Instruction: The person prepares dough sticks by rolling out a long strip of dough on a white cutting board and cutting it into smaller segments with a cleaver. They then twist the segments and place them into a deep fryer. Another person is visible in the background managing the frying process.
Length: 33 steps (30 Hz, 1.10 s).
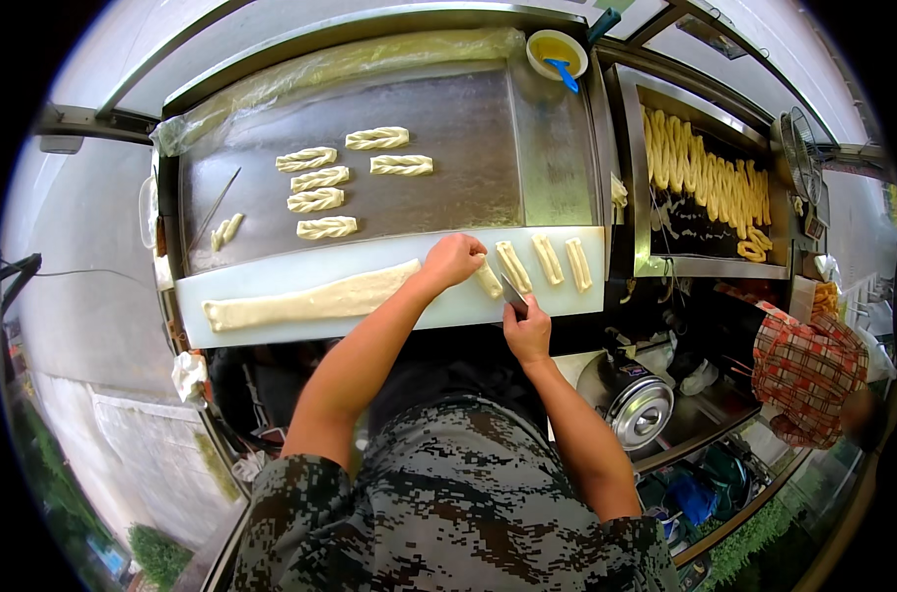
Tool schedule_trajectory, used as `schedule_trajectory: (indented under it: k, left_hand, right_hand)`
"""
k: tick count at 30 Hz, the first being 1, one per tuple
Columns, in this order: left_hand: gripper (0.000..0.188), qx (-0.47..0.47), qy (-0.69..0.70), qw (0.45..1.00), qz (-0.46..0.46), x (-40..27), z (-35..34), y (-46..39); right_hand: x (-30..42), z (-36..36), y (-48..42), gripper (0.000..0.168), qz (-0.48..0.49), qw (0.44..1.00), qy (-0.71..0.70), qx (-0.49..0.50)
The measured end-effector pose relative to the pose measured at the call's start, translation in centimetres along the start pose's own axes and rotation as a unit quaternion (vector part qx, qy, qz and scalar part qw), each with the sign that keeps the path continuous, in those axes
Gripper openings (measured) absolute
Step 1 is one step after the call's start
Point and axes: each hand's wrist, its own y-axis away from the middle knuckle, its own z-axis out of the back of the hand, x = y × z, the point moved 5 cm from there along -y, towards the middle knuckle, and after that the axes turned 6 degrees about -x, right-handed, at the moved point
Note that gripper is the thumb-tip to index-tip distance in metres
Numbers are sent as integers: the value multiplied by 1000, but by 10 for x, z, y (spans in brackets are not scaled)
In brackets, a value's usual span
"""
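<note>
My right hand (528,329) grips a knife (515,297), its blade pointing up and left between two short strips of dough. Bunched fingers of my left hand (454,259) pinch the upper end of the leftmost short dough strip (490,278). To its right lie a second dough strip (514,267), a third strip (547,260) and a fourth strip (578,265), each grooved lengthwise. A long flat slab of dough (308,296) stretches leftward beneath my left forearm. All of this dough rests on a white cutting board (448,314).
Several twisted dough pieces (322,177) lie on the metal worktop (448,200), left of centre. Behind them is rolled plastic film (330,66). A bowl of yellow liquid (539,46) holds a blue utensil (563,74). Fried dough sticks (703,174) fill part of an oil fryer at right, near another person (807,377).
</note>
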Motion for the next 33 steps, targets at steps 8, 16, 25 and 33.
schedule_trajectory:
  k: [8, 16, 25, 33]
  left_hand:
    - [22, -57, -5, 998, 9, -2, 3, 5]
    - [14, -85, 15, 996, 16, 14, 4, 3]
    - [12, -152, -86, 982, -69, 1, 18, -2]
    - [30, -273, 4, 955, -113, 2, 51, 41]
  right_hand:
    - [3, -13, -9, 13, 36, 999, 24, 15]
    - [17, -30, -16, 11, 29, 983, 162, 77]
    - [30, -58, -44, 14, 9, 939, 287, 191]
    - [-38, 13, 37, 20, -171, 978, -97, -68]
